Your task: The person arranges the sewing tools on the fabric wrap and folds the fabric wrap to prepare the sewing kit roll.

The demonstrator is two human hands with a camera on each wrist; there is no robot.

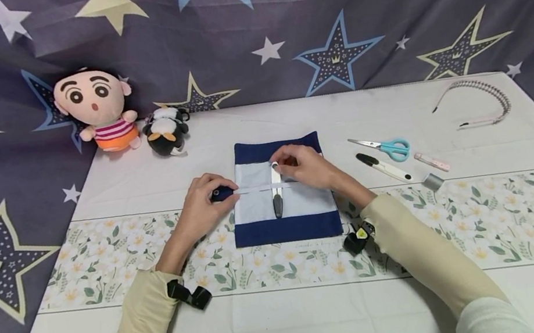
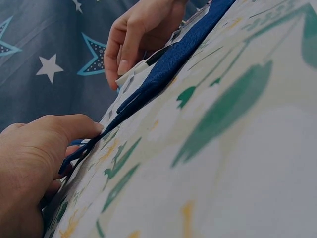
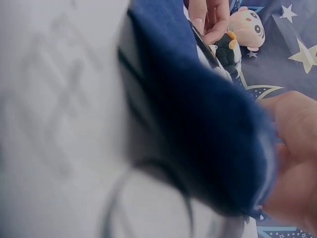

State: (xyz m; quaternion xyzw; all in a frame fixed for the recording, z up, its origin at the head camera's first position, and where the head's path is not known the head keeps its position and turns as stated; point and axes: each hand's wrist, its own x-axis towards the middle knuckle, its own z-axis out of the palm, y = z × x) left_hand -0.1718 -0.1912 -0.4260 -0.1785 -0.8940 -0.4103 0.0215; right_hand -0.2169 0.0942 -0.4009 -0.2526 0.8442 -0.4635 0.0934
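A cloth organizer [image 1: 259, 234] with navy ends and a pale blue middle lies spread on the table, a narrow light strap [image 1: 252, 189] across its middle. At its left edge my left hand [image 1: 201, 204] pinches the fabric by a navy tab [image 1: 222, 193] with a snap. The left wrist view shows that thumb on top of the edge. My right hand [image 1: 306, 167] pinches the white upper end of a slim tool [image 1: 277, 191] with a black lower end. This tool lies upright across the strap; its exact kind is unclear. Navy cloth [image 3: 198, 109] blurs much of the right wrist view.
Right of the organizer lie blue-handled scissors [image 1: 394, 149], a black-and-white tool [image 1: 384, 167], a small pink item [image 1: 432, 161], a grey spool [image 1: 432, 181] and a headband [image 1: 490, 93]. A doll [image 1: 101, 112] and a penguin plush [image 1: 166, 131] sit back left.
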